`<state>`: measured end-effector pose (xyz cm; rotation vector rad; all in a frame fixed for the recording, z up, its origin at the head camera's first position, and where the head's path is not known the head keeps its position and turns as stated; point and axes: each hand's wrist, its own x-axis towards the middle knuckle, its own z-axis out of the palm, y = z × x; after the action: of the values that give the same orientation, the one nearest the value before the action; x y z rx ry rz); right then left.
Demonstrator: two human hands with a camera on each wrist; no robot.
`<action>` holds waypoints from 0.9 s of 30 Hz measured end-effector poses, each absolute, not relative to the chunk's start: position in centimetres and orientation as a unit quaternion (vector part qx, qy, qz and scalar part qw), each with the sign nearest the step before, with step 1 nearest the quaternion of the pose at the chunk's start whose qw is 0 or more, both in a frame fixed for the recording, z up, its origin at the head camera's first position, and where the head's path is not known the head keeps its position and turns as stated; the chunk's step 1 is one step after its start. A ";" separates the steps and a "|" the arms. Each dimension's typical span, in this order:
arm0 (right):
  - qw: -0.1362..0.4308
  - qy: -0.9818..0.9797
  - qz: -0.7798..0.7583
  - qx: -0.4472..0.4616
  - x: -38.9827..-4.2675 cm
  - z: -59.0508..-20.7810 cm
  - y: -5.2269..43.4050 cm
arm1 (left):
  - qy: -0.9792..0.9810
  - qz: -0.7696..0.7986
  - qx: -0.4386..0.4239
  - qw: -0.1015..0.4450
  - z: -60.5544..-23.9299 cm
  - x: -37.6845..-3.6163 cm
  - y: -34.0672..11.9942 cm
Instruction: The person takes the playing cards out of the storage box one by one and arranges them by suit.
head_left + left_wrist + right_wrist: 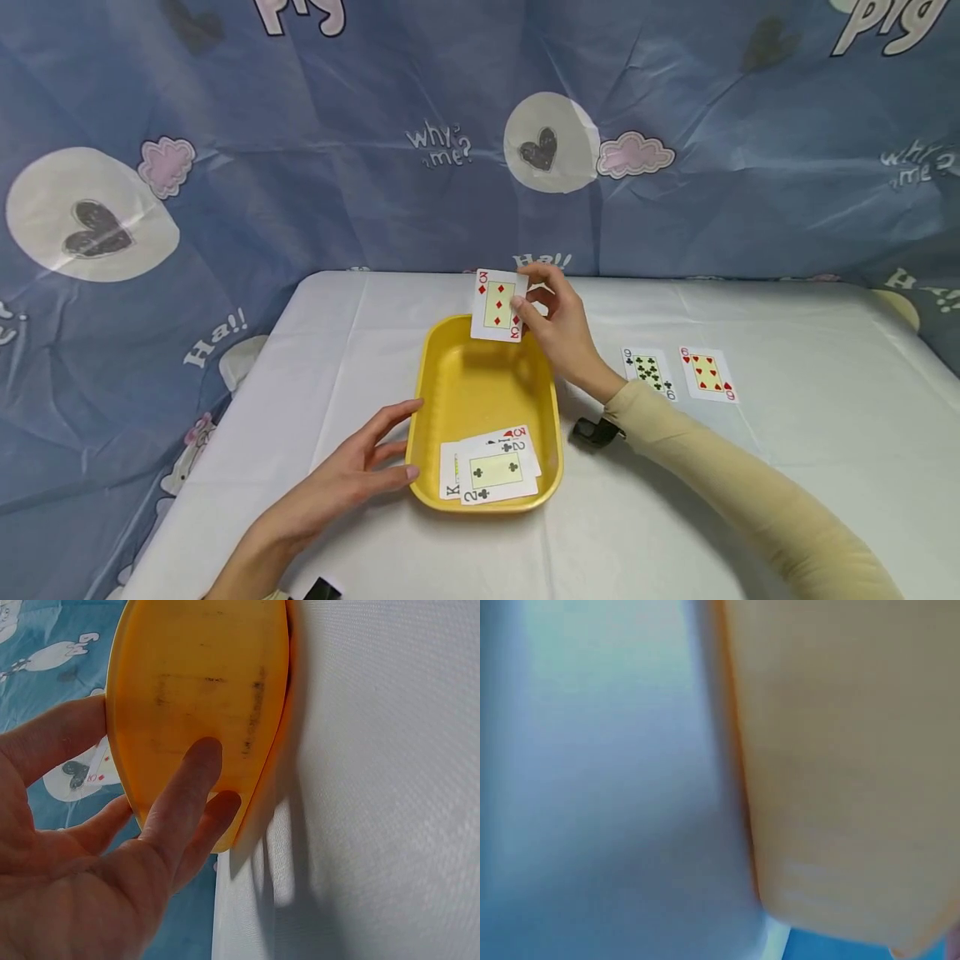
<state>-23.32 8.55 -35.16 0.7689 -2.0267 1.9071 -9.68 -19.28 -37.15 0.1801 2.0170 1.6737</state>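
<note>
My right hand (pixel 558 329) pinches a three of diamonds (pixel 492 305) between thumb and fingers, held up over the far end of a yellow tray (pixel 422 367). Face-up cards overlap in the tray's near end: a two of clubs (pixel 497 471) on top, a king (pixel 450 483) partly covered, and a red three behind. My left hand (pixel 360 462) touches the tray's left side. In the left wrist view, the left fingers (pixel 184 787) lie extended against its outer wall. The right wrist view shows mainly the tray's wall (pixel 840 765), blurred; the held card is out of sight there.
To the right of the tray, a clubs card (pixel 647 372) and a hearts card (pixel 708 374) lie face up on the white tablecloth (pixel 810 358). The right sleeve partly overlaps the clubs card. A blue printed cloth (pixel 450 208) hangs behind the table's far edge.
</note>
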 end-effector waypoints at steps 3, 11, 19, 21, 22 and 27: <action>0.115 -0.698 0.665 0.242 -23.2 -34.8 9.7 | 0.741 0.617 0.068 0.255 -37.2 -9.7 -19.3; 0.102 -0.708 0.668 0.205 -23.7 -36.4 13.9 | 0.741 0.616 0.068 0.258 -37.2 -9.7 -19.2; 0.117 -0.731 0.650 0.173 -23.7 -37.6 18.7 | 0.742 0.614 0.058 0.264 -37.1 -9.7 -19.2; 0.121 -0.740 0.641 0.165 -23.5 -37.7 19.9 | 0.741 0.614 0.056 0.265 -37.1 -9.7 -19.2; 0.123 -0.745 0.636 0.161 -23.5 -37.8 20.5 | 0.742 0.614 0.053 0.265 -37.1 -9.7 -19.2; 0.131 -0.752 0.632 0.138 -23.0 -37.7 23.8 | 0.742 0.614 0.042 0.265 -37.0 -9.7 -19.1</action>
<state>-22.96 23.83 -37.67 0.3998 -2.1828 1.8353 -9.70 -19.13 -37.00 0.1144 2.0038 1.6600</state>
